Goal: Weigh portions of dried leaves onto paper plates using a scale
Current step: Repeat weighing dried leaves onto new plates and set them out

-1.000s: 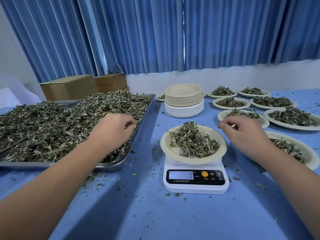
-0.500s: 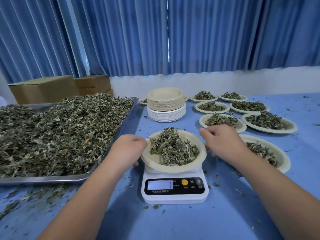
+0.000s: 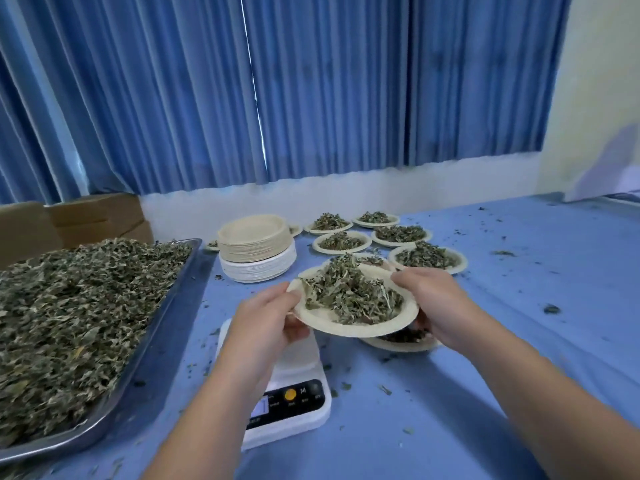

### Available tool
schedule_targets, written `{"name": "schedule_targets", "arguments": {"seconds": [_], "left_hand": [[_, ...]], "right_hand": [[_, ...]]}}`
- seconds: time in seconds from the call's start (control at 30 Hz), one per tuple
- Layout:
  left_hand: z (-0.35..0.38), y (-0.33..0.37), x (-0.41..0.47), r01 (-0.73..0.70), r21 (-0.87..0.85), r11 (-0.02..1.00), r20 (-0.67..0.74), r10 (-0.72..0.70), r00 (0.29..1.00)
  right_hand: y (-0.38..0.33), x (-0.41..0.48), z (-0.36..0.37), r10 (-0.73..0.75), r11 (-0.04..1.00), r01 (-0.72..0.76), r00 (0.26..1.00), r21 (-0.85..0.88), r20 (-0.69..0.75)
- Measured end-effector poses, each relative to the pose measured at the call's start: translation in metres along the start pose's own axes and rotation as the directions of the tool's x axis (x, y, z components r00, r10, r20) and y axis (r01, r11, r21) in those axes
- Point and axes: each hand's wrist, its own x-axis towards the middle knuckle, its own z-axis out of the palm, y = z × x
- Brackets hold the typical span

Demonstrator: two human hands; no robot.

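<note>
Dried leaves (image 3: pixel 349 292) are up in the air now, heaped on a paper plate (image 3: pixel 332 323) that has just come off the scale (image 3: pixel 298 358). Half a second back it sat on the platform, so this portion looks weighed and headed for the finished group. The left hand (image 3: pixel 266 320) pinches the near-left rim, thumb on top, fingers curled beneath; the right hand (image 3: pixel 433 303) grips the far-right rim the same way. Just under that hand lies a filled plate (image 3: pixel 401 342), with more filled plates (image 3: pixel 427 258) behind, so landing room is tight. Further left, the stack of empty plates (image 3: pixel 256 244) and the heaped tray (image 3: pixel 93 429) wait on the scrap-strewn blue surface (image 3: pixel 502 323).
</note>
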Motion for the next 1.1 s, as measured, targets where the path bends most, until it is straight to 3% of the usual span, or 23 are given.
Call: {"name": "schedule_targets", "arguments": {"seconds": [0.2, 0.3, 0.4, 0.57, 0.73, 0.93, 1.1], "left_hand": [[0.069, -0.015, 0.008, 0.016, -0.099, 0.995, 0.070, -0.009, 0.997], [0.073, -0.030, 0.007, -0.088, 0.159, 0.983, 0.020, 0.086, 0.996], [0.070, -0.042, 0.001, -0.133, 0.405, 0.905, 0.032, 0.131, 0.991], [0.068, -0.056, -0.002, -0.223, 0.589, 0.777, 0.120, 0.189, 0.975], [0.068, -0.058, -0.004, -0.266, 0.614, 0.743, 0.137, 0.232, 0.963], [0.065, -0.060, -0.003, -0.284, 0.560, 0.779, 0.100, 0.277, 0.956], [0.064, -0.060, -0.001, -0.292, 0.546, 0.786, 0.090, 0.291, 0.952]], "right_hand": [[-0.005, -0.017, -0.094, -0.034, 0.995, 0.015, 0.980, -0.101, -0.196], [-0.004, -0.017, -0.133, -0.031, 0.989, -0.018, 0.946, -0.146, -0.324], [0.008, -0.013, -0.160, 0.018, 0.991, -0.071, 0.909, -0.112, -0.417], [0.033, -0.007, -0.174, 0.118, 0.981, -0.179, 0.865, -0.079, -0.488], [0.042, -0.002, -0.168, 0.145, 0.959, -0.245, 0.856, -0.142, -0.496], [0.042, 0.003, -0.165, 0.193, 0.935, -0.310, 0.853, -0.172, -0.485], [0.038, 0.001, -0.164, 0.097, 0.840, -0.332, 0.870, -0.429, -0.483]]}}
